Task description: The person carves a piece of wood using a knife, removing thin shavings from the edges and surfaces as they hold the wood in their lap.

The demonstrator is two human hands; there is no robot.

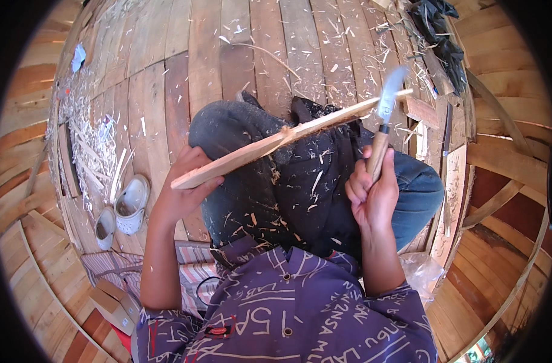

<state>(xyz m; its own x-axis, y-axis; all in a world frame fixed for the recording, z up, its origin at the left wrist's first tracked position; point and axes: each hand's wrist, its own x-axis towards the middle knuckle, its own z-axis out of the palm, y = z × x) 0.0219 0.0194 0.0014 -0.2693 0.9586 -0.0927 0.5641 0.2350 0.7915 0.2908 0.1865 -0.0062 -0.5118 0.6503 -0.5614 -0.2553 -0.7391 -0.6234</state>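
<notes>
My left hand [194, 175] is closed around the wide near end of a long, pale wooden strip [251, 150]. The strip slants across my lap, rising to the right and tapering to a thin far tip. Partway along it, a curled shaving clings to the edge. In my right hand [374, 192] is a knife [382, 130], gripped by its wooden handle. Its broad, slightly curved blade points up and away, crossing the strip's thin end in the picture; whether they touch I cannot tell. Wood shavings lie on the dark cloth [318, 175] over my lap.
Shavings litter the plank floor [206, 72], with a denser heap [94, 154] at the left. Pale clogs [130, 209] stand near my left arm, by a cardboard box [114, 305] on a striped mat [194, 272]. Black plastic [436, 36] lies far right.
</notes>
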